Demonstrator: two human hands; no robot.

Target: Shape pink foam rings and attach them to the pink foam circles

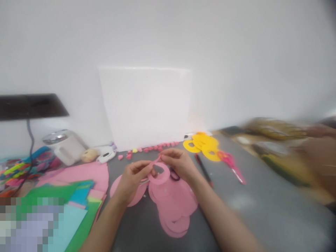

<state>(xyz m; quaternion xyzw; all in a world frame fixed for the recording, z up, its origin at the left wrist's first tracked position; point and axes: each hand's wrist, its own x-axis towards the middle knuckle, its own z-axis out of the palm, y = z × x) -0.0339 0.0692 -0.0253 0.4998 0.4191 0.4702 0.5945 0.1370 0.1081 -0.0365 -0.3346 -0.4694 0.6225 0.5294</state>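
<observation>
A pink paper ring (160, 179) with an open middle is held up over the table between my two hands. My left hand (135, 176) is closed on the ring's left side, with fingertips showing through the hole. At its upper edge, the thumb and fingers of my right hand (177, 162) pinch the pink paper. A dark loop (175, 175), perhaps a handle, shows just under my right hand; what it belongs to is hidden. Overlapping pink paper circles (178, 199) lie below the hands. Another pink disc (138, 197) is partly covered by my left hand.
Yellow paper rings (204, 142), pink-handled scissors (229, 161) and a dark pen (204, 169) lie to the right. Small pink pieces (149, 149) line the wall. Coloured sheets (55, 192), a white mug (65, 148) and a cable (30, 140) are at left.
</observation>
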